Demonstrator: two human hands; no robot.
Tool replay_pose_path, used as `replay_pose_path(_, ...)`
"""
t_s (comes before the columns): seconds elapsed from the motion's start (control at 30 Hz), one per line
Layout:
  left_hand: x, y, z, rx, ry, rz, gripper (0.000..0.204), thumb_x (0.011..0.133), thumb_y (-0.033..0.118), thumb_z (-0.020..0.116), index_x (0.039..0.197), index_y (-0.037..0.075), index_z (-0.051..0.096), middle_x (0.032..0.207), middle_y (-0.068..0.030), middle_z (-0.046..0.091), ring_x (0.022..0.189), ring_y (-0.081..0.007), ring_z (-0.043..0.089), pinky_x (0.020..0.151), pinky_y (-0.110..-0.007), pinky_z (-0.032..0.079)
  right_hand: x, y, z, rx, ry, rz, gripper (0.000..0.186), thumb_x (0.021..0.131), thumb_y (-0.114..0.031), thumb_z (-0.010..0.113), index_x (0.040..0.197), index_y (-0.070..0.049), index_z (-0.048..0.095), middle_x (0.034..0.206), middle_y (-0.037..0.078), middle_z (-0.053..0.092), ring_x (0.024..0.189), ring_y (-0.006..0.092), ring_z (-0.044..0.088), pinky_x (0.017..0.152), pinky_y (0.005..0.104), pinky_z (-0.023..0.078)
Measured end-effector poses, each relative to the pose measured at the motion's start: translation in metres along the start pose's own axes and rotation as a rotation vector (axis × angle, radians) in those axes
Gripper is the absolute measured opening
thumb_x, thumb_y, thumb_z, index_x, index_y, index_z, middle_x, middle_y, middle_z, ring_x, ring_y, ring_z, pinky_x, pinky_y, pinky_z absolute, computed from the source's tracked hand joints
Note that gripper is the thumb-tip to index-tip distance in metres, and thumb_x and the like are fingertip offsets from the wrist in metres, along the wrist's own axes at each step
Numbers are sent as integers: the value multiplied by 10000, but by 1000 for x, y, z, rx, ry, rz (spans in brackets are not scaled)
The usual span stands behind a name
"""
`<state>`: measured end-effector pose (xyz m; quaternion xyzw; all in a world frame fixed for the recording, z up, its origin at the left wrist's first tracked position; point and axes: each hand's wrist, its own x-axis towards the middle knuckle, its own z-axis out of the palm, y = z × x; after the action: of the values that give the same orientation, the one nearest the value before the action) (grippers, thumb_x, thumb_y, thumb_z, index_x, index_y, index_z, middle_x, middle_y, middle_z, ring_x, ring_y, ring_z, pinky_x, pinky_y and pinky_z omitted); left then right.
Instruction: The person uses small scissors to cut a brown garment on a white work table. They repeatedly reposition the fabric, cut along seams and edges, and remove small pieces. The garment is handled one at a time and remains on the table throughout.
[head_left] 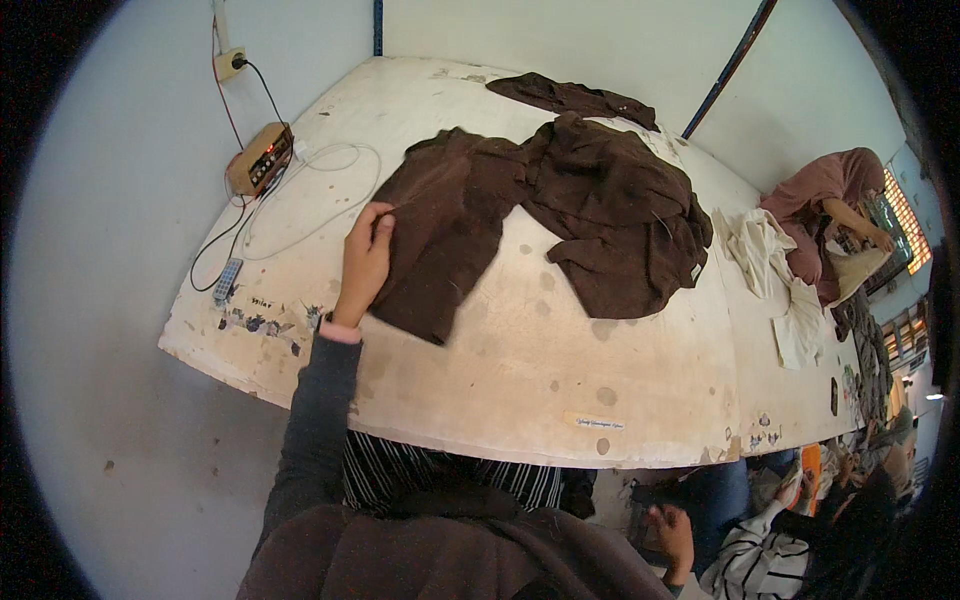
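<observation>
On the white table lies a brown cloth piece (pixel 440 230), laid fairly flat with a straight lower edge. My left hand (pixel 368 255) has its left edge between thumb and fingers. Right of it, a bunched brown garment (pixel 625 215) with folds and a small pale tag touches the piece; I cannot tell whether the two are joined. Below the table's front edge, my right hand (pixel 672 535) is away from the cloth, its fingers loosely bent and apart, with nothing visible in them.
Another brown cloth (pixel 570 97) lies at the back. At left are a wooden-cased electrical box (pixel 260 160) with cables and a remote control (pixel 228 281). White cloths (pixel 765 250) lie at right, near a seated person (pixel 825 200). More people sit at lower right.
</observation>
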<state>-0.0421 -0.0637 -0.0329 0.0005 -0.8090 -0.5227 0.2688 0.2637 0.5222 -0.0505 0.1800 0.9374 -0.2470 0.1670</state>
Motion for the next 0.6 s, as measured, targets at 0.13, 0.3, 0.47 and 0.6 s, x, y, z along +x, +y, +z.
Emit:
replay_pose_path(0.13, -66, 44, -15, -357, -130, -207, 198, 1072, 228, 535, 1157, 53, 573, 964, 11, 589, 897, -86, 510, 864, -257, 438, 30, -108, -11, 516, -29, -242, 239, 1027, -184, 601, 1045, 40, 684, 910, 75, 707, 857, 145, 622, 769, 309, 486)
replay_pose_path(0.3, -160, 119, -19, -211, -943, -12, 256, 1024, 219, 621, 1233, 70, 623, 1137, -100, 662, 1051, -222, 642, 917, -343, 497, 80, -257, 13, 769, -256, -393, 324, 1034, -270, 627, 1159, 27, 667, 999, 44, 711, 878, 99, 598, 779, 257, 488)
replay_pose_path(0.47, -172, 128, -15, -115, -1232, 42, 240, 994, 250, 662, 1157, 79, 701, 1077, -92, 737, 894, -215, 712, 802, -348, 549, 121, -337, 86, 520, -17, -791, 552, 896, -372, 788, 1261, 6, 621, 1091, 168, 725, 984, 264, 703, 902, 391, 537)
replay_pose_path(0.6, -108, 102, -27, 137, -291, 88, 340, 924, 265, 752, 1164, 40, 668, 1142, -93, 712, 745, -182, 670, 681, -326, 540, 137, -347, 99, 263, -141, -933, 564, 831, -325, 831, 1270, -33, 628, 1098, 197, 729, 1022, 327, 710, 903, 422, 545)
